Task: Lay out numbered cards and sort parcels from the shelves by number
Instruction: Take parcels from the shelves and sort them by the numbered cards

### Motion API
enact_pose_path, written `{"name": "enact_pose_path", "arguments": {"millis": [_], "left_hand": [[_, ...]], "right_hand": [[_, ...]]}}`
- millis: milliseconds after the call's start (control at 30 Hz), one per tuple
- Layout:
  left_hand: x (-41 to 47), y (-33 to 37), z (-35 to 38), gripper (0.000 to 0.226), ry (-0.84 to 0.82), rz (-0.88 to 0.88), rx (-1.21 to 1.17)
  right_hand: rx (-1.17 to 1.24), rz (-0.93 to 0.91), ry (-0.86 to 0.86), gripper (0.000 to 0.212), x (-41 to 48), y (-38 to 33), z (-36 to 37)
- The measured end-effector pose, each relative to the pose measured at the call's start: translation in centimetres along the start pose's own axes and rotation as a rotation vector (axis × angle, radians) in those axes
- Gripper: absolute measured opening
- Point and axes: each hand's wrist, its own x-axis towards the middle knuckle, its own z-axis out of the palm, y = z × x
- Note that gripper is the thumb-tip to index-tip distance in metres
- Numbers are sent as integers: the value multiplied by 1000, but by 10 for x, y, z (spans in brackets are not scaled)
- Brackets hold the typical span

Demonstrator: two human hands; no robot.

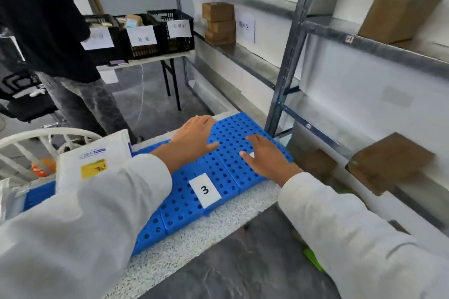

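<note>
A white card marked 3 (204, 190) lies on the blue perforated mat (226, 133) that covers the speckled counter. My left hand (194, 137) rests flat on the mat with fingers straight. My right hand (266, 159) lies over a second white card (251, 154), of which only a small corner shows under the fingers; its number is hidden. A white parcel with a yellow label (94, 162) sits on the mat at the left. Brown cardboard parcels stand on the metal shelves: a stack (218, 23) at the back, one (398, 17) upper right, one (388, 162) lower right.
A person in a black top (41, 22) stands at the left by a folding table with black labelled crates (170, 31). The metal shelf upright (291, 56) rises just right of the mat. A white wire frame (36, 138) is at the far left.
</note>
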Motion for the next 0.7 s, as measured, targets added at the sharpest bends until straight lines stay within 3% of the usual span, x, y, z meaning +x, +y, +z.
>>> {"name": "enact_pose_path", "arguments": {"millis": [467,700], "left_hand": [[72,232,109,68,-169,140,-22],[88,286,176,58,-276,172,-66]], "right_hand": [[172,275,39,52,-117,219,4],[219,416,-46,50,-154,289,21]]}}
